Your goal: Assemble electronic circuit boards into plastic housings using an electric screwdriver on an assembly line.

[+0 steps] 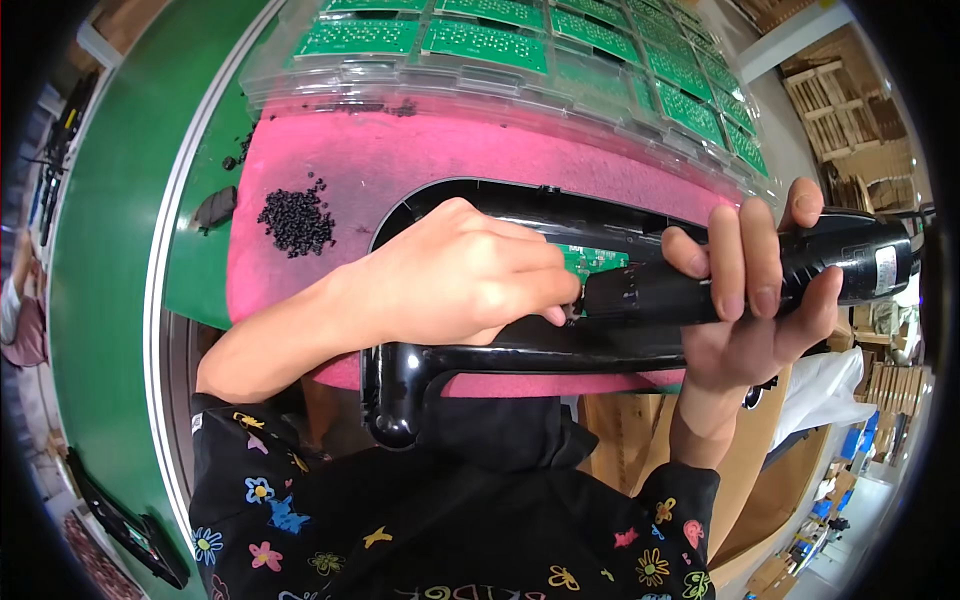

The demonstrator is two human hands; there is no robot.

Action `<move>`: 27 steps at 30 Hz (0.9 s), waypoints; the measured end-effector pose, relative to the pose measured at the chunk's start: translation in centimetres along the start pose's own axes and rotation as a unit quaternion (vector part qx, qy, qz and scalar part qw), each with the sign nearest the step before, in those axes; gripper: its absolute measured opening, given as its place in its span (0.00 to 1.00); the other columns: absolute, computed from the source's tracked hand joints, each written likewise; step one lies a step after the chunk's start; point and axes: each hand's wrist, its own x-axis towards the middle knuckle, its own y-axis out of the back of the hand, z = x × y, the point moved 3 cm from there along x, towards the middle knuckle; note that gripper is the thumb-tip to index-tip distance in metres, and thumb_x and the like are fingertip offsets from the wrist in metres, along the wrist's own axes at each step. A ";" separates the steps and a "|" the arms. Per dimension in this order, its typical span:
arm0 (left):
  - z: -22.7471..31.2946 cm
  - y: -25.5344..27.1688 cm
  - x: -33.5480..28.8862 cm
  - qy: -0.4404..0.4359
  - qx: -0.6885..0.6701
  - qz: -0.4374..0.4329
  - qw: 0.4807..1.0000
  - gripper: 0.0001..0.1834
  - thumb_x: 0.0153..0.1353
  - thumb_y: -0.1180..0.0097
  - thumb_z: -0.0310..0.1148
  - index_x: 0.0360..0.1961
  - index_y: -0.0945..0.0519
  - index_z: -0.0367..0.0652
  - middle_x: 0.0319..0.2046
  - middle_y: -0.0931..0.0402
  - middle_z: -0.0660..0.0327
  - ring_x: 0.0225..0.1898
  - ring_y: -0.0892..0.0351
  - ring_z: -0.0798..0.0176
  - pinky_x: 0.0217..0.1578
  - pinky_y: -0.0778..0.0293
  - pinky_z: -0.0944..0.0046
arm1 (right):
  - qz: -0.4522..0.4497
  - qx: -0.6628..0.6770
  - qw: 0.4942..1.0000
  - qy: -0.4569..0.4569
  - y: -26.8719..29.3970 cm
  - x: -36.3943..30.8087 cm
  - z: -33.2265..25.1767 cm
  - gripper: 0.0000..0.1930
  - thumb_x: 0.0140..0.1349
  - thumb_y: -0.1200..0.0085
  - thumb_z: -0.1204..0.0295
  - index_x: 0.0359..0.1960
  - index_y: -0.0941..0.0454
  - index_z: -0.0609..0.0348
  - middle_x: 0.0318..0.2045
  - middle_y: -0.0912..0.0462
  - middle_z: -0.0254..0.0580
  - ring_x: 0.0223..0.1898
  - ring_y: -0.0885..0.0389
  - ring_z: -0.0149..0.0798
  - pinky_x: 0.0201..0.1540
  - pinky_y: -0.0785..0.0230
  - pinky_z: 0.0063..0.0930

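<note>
My right hand [750, 290] is wrapped round a black electric screwdriver [868, 268], held nearly level with its tip pointing left. My left hand [470, 275] is closed at the screwdriver's tip, thumb and fingers pinched together. Whatever sits between those fingers is too small and too hidden to name. Under both hands lies a long black plastic housing [400, 385], open side up, with a rounded left end. Inside it a green circuit board [605, 260] shows partly, the rest covered by my left hand and the screwdriver.
The housing rests on a pink mat [350, 140]. A heap of small black screws [297, 220] lies on its left part, near a dark block [215, 208]. Clear plastic trays [400, 75] of green boards stand at the back. A cardboard box [760, 480] is at the lower right.
</note>
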 end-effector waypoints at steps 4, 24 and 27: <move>0.4 0.1 0.2 0.024 0.027 -0.021 0.999 0.10 0.44 0.35 0.19 0.29 0.22 0.35 0.23 0.24 0.57 0.23 0.21 0.54 0.19 0.26 0.60 | 0.011 -0.053 0.999 0.007 -0.5 -0.7 -0.4 0.16 0.68 0.47 0.59 0.52 0.36 0.46 0.22 0.33 0.23 0.25 0.35 0.24 0.42 0.43 0.29; -0.5 0.2 0.1 0.072 -0.062 0.030 0.995 0.07 0.53 0.35 0.23 0.35 0.17 0.37 0.27 0.19 0.56 0.28 0.17 0.54 0.28 0.22 0.60 | -0.014 -0.081 0.982 0.170 -2.5 -1.7 -1.9 0.19 0.57 0.36 0.66 0.46 0.32 0.48 0.20 0.27 0.22 0.25 0.31 0.22 0.42 0.44 0.25; -0.6 0.0 0.0 0.084 -0.060 0.021 0.994 0.08 0.53 0.36 0.23 0.35 0.17 0.36 0.26 0.19 0.56 0.28 0.18 0.53 0.28 0.22 0.60 | -0.034 -0.107 0.979 0.168 -2.5 -1.8 -1.6 0.20 0.59 0.35 0.63 0.47 0.33 0.47 0.21 0.27 0.21 0.25 0.31 0.22 0.41 0.44 0.25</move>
